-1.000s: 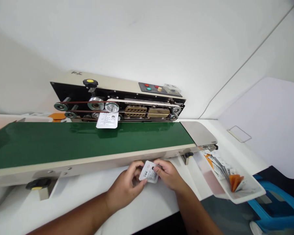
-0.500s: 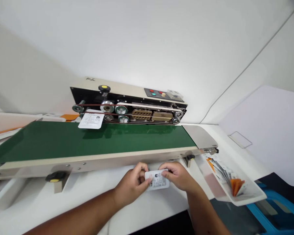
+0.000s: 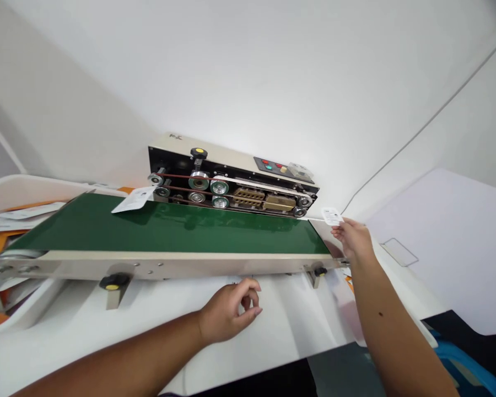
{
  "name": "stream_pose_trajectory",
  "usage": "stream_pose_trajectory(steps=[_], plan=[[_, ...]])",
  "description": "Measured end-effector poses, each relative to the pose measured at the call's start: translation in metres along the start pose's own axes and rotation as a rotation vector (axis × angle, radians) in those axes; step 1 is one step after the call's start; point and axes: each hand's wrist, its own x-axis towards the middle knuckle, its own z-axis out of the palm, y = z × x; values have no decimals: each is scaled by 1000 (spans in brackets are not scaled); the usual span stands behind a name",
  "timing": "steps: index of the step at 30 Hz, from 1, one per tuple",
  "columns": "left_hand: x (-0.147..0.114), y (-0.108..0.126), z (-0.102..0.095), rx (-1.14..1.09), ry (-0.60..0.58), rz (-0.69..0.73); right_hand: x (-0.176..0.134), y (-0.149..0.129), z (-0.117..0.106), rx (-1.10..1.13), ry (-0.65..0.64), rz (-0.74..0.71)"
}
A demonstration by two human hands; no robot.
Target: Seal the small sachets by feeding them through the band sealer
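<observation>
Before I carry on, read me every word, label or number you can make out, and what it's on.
No word or number is readable.
Held packet, in the right hand: print too small to read.
Other packet, by the left rollers: print too blurred to read.
Machine top, left end: dark scrawl, illegible.
Control panel: no lettering can be made out.
</observation>
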Motion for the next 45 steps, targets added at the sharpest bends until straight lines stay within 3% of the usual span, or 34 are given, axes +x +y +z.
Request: stream_pose_trajectory(steps=[9, 12, 14, 16, 18, 20, 21, 23, 25, 26, 28, 31, 36, 40, 45], plan=[[1, 4, -2, 20, -18, 7, -16, 11, 40, -19, -285, 104], [2, 5, -4, 48, -28, 15, -21, 7, 49, -63, -345, 123], [3, 3, -3, 127, -14, 31, -29, 4, 54, -125, -317, 78], [2, -1, -1, 246, 7, 39, -46, 4, 56, -226, -180, -126], [0, -8, 2, 369, -2, 36, -74, 10, 54, -316, -1, -445], [-2, -13, 5, 482, -43, 14, -110, 22, 49, -346, 33, -745], [-3, -15, 6, 533, -67, -12, -128, 30, 47, -353, -62, -876], [-4, -16, 7, 607, -101, -79, -161, 49, 43, -396, -391, -1087], [-3, -14, 7, 630, -128, -108, -183, 65, 44, -437, -711, -1147], [-2, -13, 7, 628, -141, -99, -190, 72, 45, -450, -816, -1122], [1, -13, 7, 620, -167, -57, -195, 83, 48, -448, -906, -1024], [3, -15, 7, 623, -153, 27, -190, 92, 48, -393, -890, -884], [4, -13, 1, 446, 69, 116, -182, 95, 43, -350, -826, -782], [7, -6, -5, 224, 167, 15, -184, 94, 45, -395, -904, -747], [8, -1, -6, 111, 263, -188, -186, 98, 45, -387, -869, -418]])
